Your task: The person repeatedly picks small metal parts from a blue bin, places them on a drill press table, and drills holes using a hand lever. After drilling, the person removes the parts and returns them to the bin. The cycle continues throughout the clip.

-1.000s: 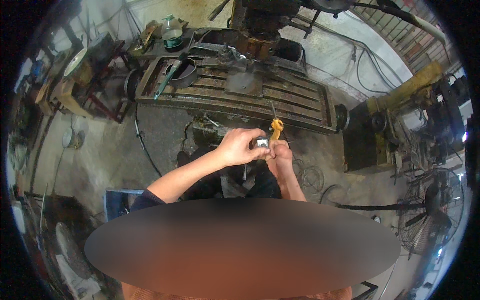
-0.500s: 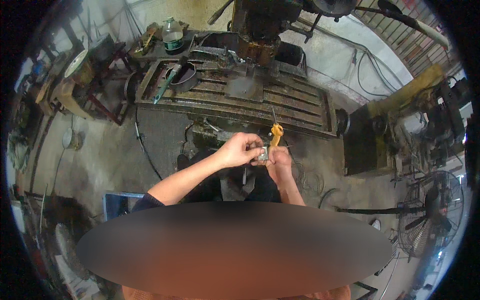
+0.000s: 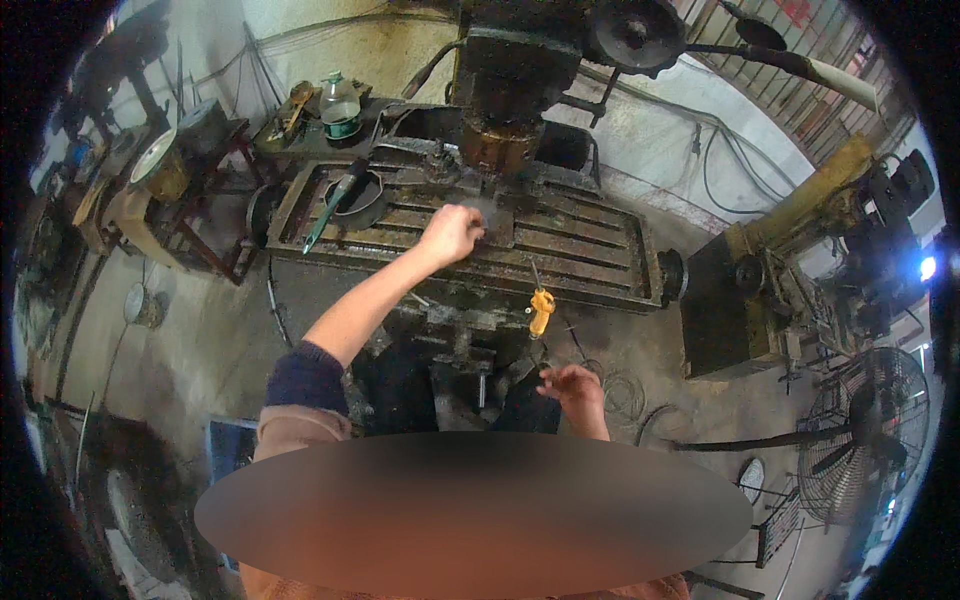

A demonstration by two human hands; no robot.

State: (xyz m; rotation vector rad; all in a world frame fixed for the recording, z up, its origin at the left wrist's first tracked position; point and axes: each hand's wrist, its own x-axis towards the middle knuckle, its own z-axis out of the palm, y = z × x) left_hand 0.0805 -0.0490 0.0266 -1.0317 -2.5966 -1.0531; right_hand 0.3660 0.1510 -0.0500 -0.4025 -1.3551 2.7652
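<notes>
Left hand [image 3: 452, 232], at the end of an outstretched bare forearm with a dark sleeve pushed up to the elbow, rests on the slotted metal table [image 3: 590, 250] of a large milling machine; its fingers are curled down, touching a flat grey metal piece [image 3: 497, 222] that lies on the table just in front of the machine's rusty spindle head [image 3: 502, 145]. Whether the fingers grip the piece or only press on it cannot be told. Right hand [image 3: 573, 388] hovers low and well apart from the left, in front of the machine's base, palm loosely open with the fingers half curled and holding nothing that shows. Between the two hands, at the front edge of the table, an orange-yellow handled tool [image 3: 541, 308] stands with its thin shaft pointing upward. On the left part of the table lies a dark round pan [image 3: 358, 197] with a green-handled tool [image 3: 325, 215] leaning across it. Behind that, on a cluttered shelf, stands a clear glass jar [image 3: 341, 104] with a green band. To the right of the machine sits a dark boxy motor unit [image 3: 728, 300] with a yellow arm [image 3: 812, 190] above it, and further right a floor fan [image 3: 868, 435] stands on the concrete floor [image 3: 190, 330].
</notes>
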